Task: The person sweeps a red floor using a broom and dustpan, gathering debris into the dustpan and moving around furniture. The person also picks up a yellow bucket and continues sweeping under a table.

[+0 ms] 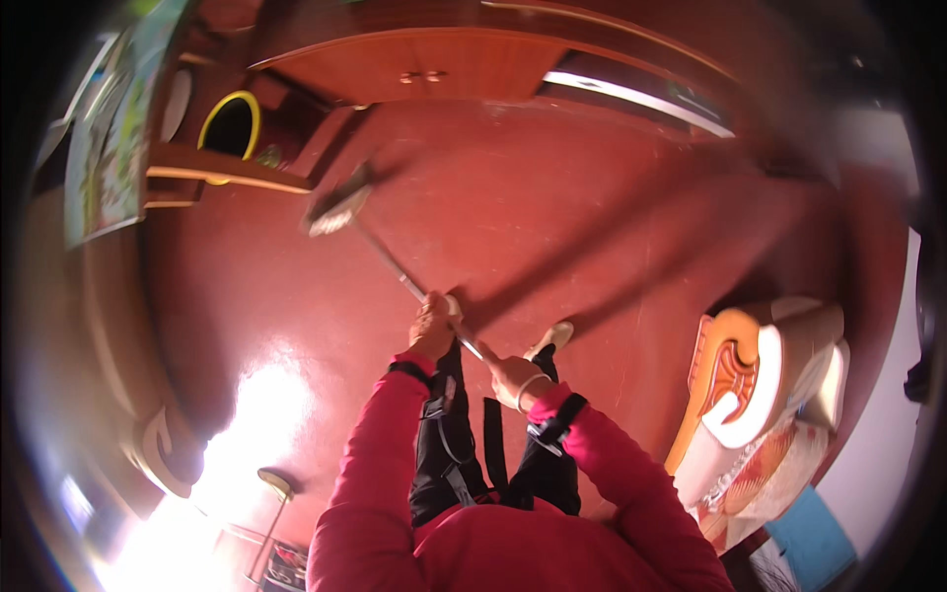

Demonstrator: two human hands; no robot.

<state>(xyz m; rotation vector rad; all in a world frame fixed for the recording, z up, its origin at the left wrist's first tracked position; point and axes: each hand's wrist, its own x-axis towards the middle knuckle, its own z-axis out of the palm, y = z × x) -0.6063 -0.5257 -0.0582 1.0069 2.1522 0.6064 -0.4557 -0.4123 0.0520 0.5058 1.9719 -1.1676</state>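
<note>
Both hands grip the metal handle (386, 260) of a long-handled broom or mop, which slants across the floor ahead of me. My left hand (431, 325) is wrapped around the shaft farther out, over my left leg. My right hand (512, 379) holds the end nearer my body, above my right leg. At the far end, the tool's head (340, 211) is blurred, with a pale fringe or bristles along its lower side. It is near the red floor (518, 192), close to the corner of a low wooden shelf (229, 176).
A wooden cabinet (414, 70) spans the far side. A yellow-rimmed round object (257, 122) stands by the shelf. To the right is a sofa with a carved wooden arm (714, 370). Another long-handled tool (276, 485) stands lower left, beside bright sunlight on the floor.
</note>
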